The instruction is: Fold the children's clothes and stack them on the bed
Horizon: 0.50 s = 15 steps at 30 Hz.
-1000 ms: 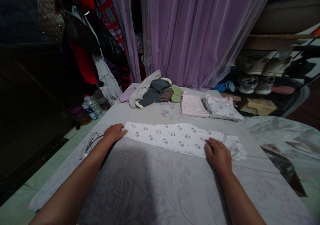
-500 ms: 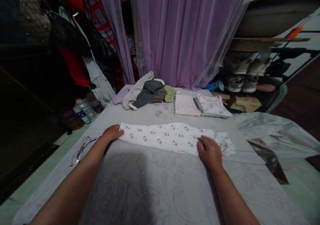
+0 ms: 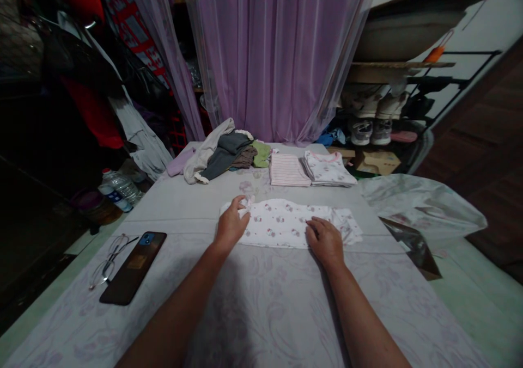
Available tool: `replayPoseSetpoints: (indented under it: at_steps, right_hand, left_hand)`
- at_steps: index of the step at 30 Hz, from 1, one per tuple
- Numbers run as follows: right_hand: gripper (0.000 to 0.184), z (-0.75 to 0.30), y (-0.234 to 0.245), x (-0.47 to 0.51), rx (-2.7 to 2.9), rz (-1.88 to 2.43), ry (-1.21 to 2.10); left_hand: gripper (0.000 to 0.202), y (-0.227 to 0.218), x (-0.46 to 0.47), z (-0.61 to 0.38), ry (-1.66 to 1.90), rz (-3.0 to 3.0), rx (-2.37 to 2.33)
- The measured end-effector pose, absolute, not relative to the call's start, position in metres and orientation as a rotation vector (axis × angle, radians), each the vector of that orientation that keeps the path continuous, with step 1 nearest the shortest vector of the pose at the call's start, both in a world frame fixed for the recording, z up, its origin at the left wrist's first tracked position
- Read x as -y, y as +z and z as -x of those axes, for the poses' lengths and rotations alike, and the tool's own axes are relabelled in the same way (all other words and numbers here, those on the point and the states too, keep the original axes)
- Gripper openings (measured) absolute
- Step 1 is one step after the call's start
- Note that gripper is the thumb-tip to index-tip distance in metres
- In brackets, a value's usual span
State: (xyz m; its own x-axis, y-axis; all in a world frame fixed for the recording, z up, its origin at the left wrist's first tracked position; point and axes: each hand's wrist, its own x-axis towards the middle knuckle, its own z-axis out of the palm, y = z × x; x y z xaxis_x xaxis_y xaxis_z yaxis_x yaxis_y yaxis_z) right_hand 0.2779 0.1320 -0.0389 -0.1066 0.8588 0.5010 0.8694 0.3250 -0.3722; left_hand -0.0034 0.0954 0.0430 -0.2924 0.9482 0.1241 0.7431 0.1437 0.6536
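Observation:
White pants [image 3: 281, 224] with small printed figures lie across the bed in front of me, folded lengthwise into a long strip. At the strip's left part, my left hand [image 3: 233, 222] pinches the cloth between thumb and fingers, and a bit of fabric bunches up there. My right hand [image 3: 326, 241] rests on the strip toward its right end, fingers slightly bent and pressing on it. Beyond the right hand the end of the pants looks wrinkled.
Behind the pants sit a folded striped garment [image 3: 289, 170], a folded printed top [image 3: 330, 169] and a heap of loose clothes [image 3: 226, 155]. A phone [image 3: 134, 267] and glasses [image 3: 108, 262] lie at left. Right of the bed is a plastic bag [image 3: 425, 202].
My left hand has moved right, bringing the left end of the pants inward, so the strip looks shorter. The right hand stays on the cloth. The phone now shows beside the glasses.

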Motion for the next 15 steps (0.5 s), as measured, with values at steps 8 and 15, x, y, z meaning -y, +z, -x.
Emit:
replayPoseSetpoints:
  at_steps: [8,15]
  right_hand:
    - [0.027,-0.277,-0.034,-0.131,1.920,1.525,0.052]
    - [0.026,-0.276,-0.031,-0.130,1.894,1.519,0.083]
  left_hand:
    - [0.038,0.009,-0.104,-0.048,0.823,-1.815,-2.009]
    - [0.037,0.003,-0.103,-0.068,0.997,-1.991,-1.834]
